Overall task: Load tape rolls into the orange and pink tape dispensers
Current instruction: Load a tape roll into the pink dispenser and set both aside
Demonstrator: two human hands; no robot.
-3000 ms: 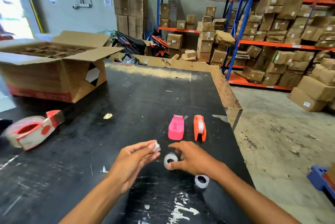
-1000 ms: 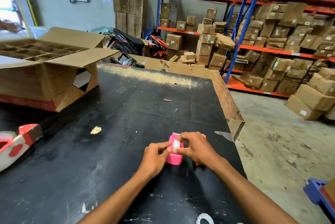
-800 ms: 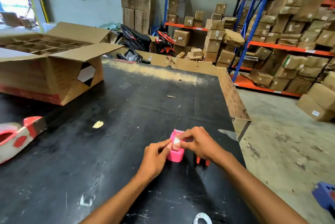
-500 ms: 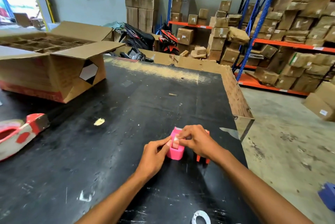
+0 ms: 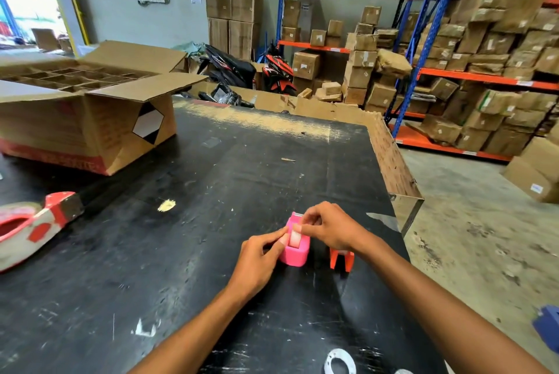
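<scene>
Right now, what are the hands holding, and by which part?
Both pinch the tape roll seated in the pink dispenser: the left hand on its left side, the right hand on its right.

Pink dispenser [image 5: 295,254] upright, clear tape roll [image 5: 294,237] seated inside; orange dispenser [image 5: 341,260] just beside.

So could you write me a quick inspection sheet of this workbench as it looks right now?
Surface: black table, scuffed, with pale scraps.
Job's things: pink dispenser with a tape roll at its slot; orange dispenser beside it, partly hidden; spare roll at the near edge.
Clutter: open cardboard box; large red-and-white tape gun.
Hands: left hand and right hand pinch the roll.
Cables: nothing seen on the table.
Surroundings: shelves of cartons, motorbikes.
</scene>
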